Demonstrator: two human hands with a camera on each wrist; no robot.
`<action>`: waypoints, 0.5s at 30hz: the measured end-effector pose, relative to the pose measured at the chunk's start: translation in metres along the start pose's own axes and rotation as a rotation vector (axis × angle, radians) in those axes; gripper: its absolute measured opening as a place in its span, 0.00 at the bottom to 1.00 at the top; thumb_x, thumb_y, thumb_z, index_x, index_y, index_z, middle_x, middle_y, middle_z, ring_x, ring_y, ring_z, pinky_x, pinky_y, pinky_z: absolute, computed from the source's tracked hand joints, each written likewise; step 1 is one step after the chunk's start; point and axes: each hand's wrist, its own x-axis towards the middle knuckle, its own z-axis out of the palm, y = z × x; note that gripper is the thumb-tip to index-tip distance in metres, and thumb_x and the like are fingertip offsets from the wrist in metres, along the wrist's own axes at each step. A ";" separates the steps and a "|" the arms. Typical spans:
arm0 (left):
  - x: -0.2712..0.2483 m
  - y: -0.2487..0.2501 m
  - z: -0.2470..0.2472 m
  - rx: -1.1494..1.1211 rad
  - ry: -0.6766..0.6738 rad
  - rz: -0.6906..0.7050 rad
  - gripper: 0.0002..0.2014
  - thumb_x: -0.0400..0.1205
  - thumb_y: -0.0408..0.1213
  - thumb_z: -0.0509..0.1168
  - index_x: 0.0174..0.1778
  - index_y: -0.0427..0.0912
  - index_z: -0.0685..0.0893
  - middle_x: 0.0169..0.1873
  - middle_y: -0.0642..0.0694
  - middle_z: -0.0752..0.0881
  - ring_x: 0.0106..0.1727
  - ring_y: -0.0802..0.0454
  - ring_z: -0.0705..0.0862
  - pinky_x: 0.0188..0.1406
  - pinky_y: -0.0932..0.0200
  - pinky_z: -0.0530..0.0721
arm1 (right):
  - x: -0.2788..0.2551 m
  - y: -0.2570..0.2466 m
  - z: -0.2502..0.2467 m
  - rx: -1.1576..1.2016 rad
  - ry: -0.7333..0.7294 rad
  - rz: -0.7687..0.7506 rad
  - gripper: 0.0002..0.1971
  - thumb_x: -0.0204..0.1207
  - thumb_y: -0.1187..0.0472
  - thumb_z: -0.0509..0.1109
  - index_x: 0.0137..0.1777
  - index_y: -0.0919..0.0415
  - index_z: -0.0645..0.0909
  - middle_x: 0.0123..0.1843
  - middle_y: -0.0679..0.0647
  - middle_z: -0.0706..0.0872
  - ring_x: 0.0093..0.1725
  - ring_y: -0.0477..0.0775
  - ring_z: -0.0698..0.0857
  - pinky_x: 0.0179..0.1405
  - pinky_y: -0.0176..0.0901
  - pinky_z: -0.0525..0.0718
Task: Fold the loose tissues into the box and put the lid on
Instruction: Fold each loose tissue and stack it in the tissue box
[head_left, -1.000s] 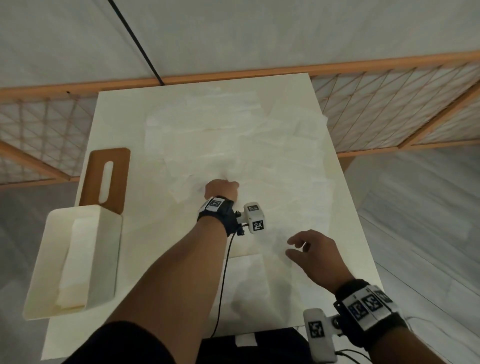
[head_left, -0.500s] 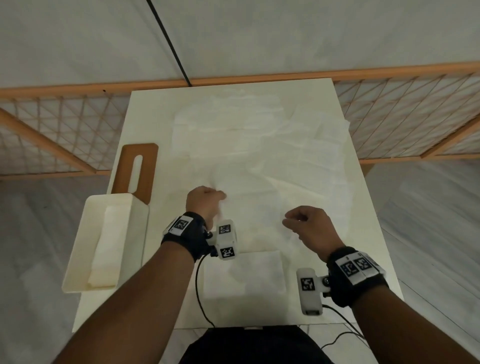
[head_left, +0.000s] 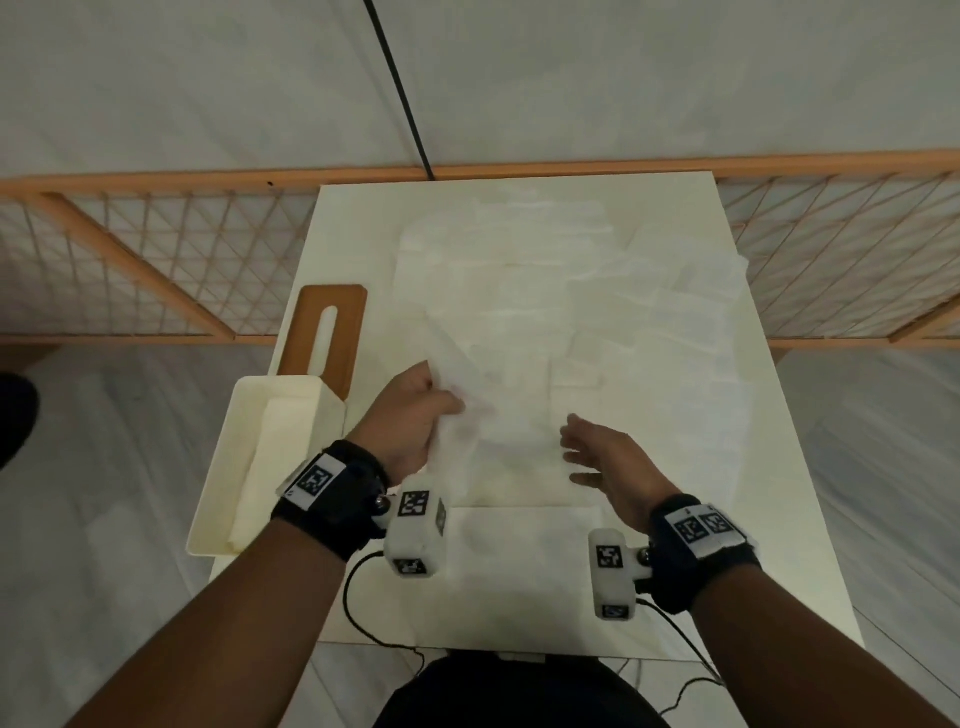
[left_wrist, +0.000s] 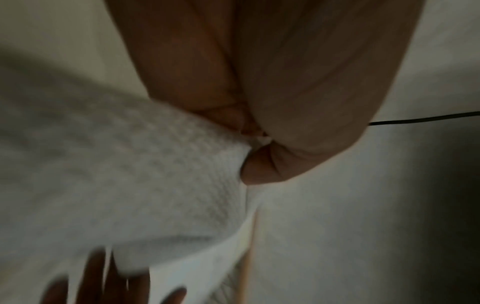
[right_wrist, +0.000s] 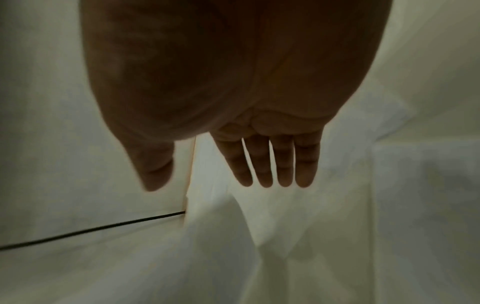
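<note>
Several loose white tissues (head_left: 613, 312) lie spread over the pale table (head_left: 810, 545). My left hand (head_left: 415, 415) pinches one tissue (head_left: 467, 447) by its left edge and lifts it off the table; the left wrist view shows the embossed tissue (left_wrist: 124, 185) caught between thumb and fingers. My right hand (head_left: 597, 457) hovers beside that tissue with straight, spread fingers (right_wrist: 270, 164) and holds nothing. A folded tissue (head_left: 519, 551) lies flat near the front edge. The cream box (head_left: 223, 499) hangs over the table's left edge with folded tissues (head_left: 270, 467) inside. The brown slotted lid (head_left: 348, 332) lies behind the box.
A wooden lattice rail (head_left: 156, 260) runs behind and beside the table. A black cable (head_left: 400, 88) crosses the wall above the far edge. Wrist camera cables (head_left: 363, 613) hang off the table's front edge. Grey floor lies on both sides.
My left hand drew back from the tissue pile toward me, pulling one tissue up with it. My right hand moved in from the right and spread its fingers beside that tissue.
</note>
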 end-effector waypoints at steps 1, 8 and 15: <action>-0.007 0.008 -0.001 -0.027 -0.031 0.028 0.17 0.80 0.14 0.57 0.57 0.35 0.84 0.51 0.39 0.91 0.53 0.42 0.90 0.50 0.51 0.89 | -0.005 -0.008 0.007 0.096 -0.063 0.006 0.27 0.76 0.39 0.70 0.68 0.57 0.83 0.67 0.55 0.87 0.67 0.57 0.85 0.69 0.56 0.83; -0.039 0.016 -0.031 -0.096 -0.043 0.092 0.19 0.82 0.17 0.61 0.63 0.39 0.84 0.60 0.39 0.90 0.60 0.41 0.89 0.57 0.48 0.88 | -0.039 -0.055 0.030 0.393 -0.355 -0.196 0.23 0.74 0.64 0.77 0.68 0.70 0.82 0.65 0.69 0.87 0.64 0.68 0.87 0.61 0.58 0.88; -0.054 0.003 -0.044 0.157 0.011 0.128 0.14 0.85 0.23 0.62 0.58 0.41 0.89 0.53 0.43 0.92 0.54 0.43 0.91 0.47 0.48 0.91 | -0.053 -0.065 0.005 0.162 -0.168 -0.347 0.10 0.74 0.72 0.72 0.53 0.71 0.89 0.56 0.70 0.90 0.55 0.68 0.90 0.58 0.61 0.88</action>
